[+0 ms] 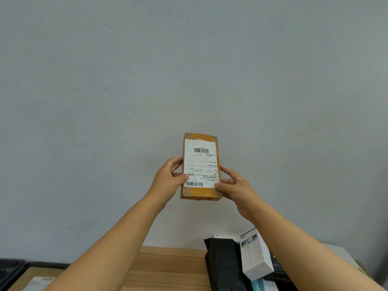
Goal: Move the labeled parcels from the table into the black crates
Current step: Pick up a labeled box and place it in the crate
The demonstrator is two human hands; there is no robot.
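I hold the parcel upright in the middle of the frame, long axis vertical, my left hand and right hand pinching its lower sides, while the black crate lies in the lower left corner, nearer my left hand.

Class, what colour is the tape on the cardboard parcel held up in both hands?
Orange-yellow tape on the brown cardboard parcel, clearest in the head view.

A brown cardboard parcel with a white barcode label and orange tape stands upright in the air, label facing the camera. At 7 o'clock, a black crate holds another labeled parcel.
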